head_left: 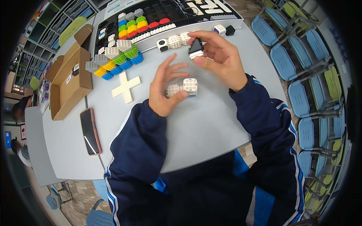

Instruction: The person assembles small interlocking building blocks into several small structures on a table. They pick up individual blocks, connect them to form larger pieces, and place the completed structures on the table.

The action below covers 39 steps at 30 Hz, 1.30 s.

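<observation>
Raised over the grey table (211,120), my right hand (223,56) pinches a small building block (196,47) between thumb and fingers. The block has a dark triangular face and a white base. Below and to the left, my left hand (162,90) is open, its fingers spread around a white studded cube (190,86) joined or set close to another pale block (173,90). The left thumb overlaps the cube's lower edge; whether it presses on it I cannot tell. Beyond both hands lies a row of white blocks (174,41) with a black-faced end piece.
Colourful stacked blocks (117,58) stand at the far left, before a large kit tray (151,35). Nearer lie a white cross-shaped plate (126,87), an open cardboard box (69,81) and a phone (90,132). Blue and green chairs (299,90) line the right side.
</observation>
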Tool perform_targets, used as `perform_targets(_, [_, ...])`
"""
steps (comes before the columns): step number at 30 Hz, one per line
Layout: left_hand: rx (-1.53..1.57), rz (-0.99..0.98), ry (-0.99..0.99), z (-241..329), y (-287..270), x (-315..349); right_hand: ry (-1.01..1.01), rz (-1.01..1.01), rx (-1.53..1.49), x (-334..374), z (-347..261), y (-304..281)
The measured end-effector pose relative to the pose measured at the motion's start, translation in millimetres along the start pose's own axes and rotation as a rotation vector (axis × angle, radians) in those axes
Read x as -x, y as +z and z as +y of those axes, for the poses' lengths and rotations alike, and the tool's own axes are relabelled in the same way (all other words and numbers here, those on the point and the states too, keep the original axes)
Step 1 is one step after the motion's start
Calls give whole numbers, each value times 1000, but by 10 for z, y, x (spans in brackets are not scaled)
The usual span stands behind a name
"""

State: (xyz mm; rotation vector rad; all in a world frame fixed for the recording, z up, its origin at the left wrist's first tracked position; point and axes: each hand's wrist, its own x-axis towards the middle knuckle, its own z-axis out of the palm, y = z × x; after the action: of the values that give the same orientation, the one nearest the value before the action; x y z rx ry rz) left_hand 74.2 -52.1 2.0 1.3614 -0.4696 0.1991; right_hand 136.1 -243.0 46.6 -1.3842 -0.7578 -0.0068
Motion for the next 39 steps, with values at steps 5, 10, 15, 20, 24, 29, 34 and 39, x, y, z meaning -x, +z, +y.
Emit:
perform_targets(5, [-463, -229, -84, -36, -167, 42, 12, -84, -47, 107, -8, 41])
perform_targets(10, [-453, -87, -99, -92, -188, 93, -139, -209, 312, 162, -132, 118])
perform_targets(15, [-329, -56, -171, -5, -149, 35, -142, -177, 391, 178, -98, 115])
perform_targets(20, [-371, -54, -189, -11, -158, 31, -144, -193, 398, 166, 12, 116])
perform_targets(24, [-413, -71, -152, -59, -192, 48, -135, -218, 364, 162, 34, 105])
perform_targets(29, [-340, -46, -181, -29, -163, 49, -144, -259, 406, 162, 19, 80])
perform_targets(34, [-273, -39, -279, -6, -148, 31, -214, -243, 475, 149, 53, 63])
perform_targets(39, [-251, -41, -288, -27, -163, 43, -271, -234, 516, 167, 90, 79])
